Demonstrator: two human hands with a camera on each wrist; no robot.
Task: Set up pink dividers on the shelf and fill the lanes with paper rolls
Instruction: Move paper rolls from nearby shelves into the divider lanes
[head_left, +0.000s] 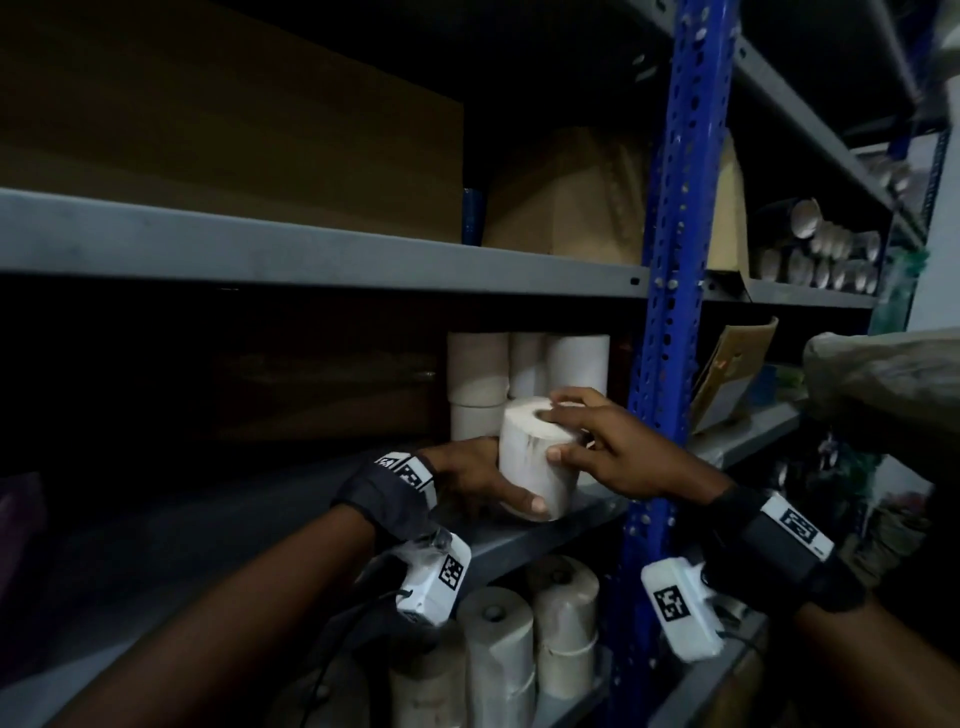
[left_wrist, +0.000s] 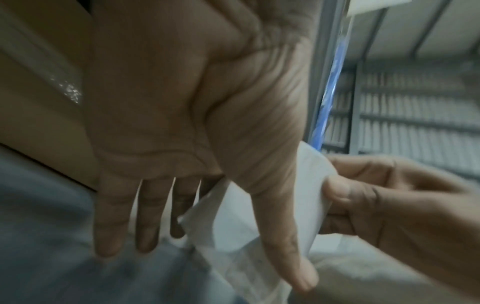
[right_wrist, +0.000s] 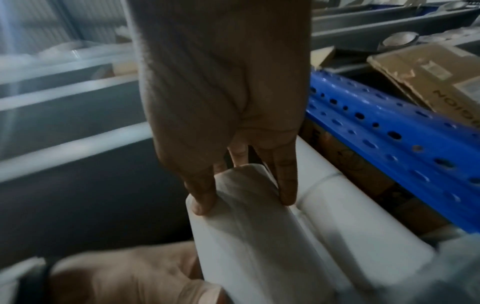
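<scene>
A white paper roll (head_left: 524, 447) stands tilted near the front of the grey shelf (head_left: 519, 545), held by both hands. My left hand (head_left: 483, 483) cups its lower left side, thumb across the front; in the left wrist view the roll (left_wrist: 231, 218) sits in the fork between thumb and nearly straight fingers of that hand (left_wrist: 182, 123). My right hand (head_left: 597, 441) pinches the roll's top rim, thumb on the side, fingers over the core hole. The right wrist view shows this hand (right_wrist: 226, 102) straddling the roll (right_wrist: 246, 236). No pink divider is visible.
Several white rolls (head_left: 478, 374) stand stacked right behind the held one. A blue perforated upright (head_left: 670, 260) rises just to the right. More rolls (head_left: 498, 639) fill the shelf below. Cardboard boxes (head_left: 566, 208) sit on the shelf above. The shelf's left part is dark.
</scene>
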